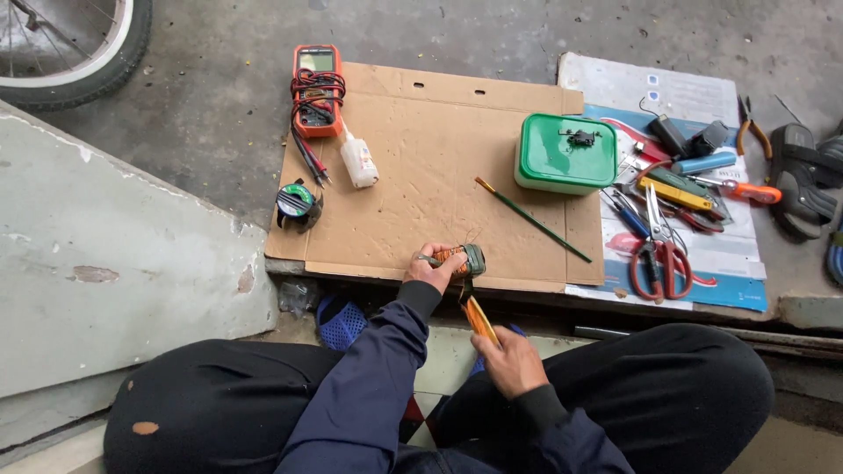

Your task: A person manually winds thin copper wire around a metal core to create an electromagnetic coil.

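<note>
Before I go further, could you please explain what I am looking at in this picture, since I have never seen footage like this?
There is no machine here. A person sits on the floor, and a camera worn on their head looks down at their two bare hands.

The left hand grips a small motor with copper windings. The right hand holds an orange-handled tool up against it.

In front lies a cardboard sheet. On it are a multimeter with its leads, a white bottle, a brush and a green box. A solder spool sits at its left edge. To the right, scissors, screwdrivers and pliers lie on a printed sheet. A wheel shows top left.
</note>
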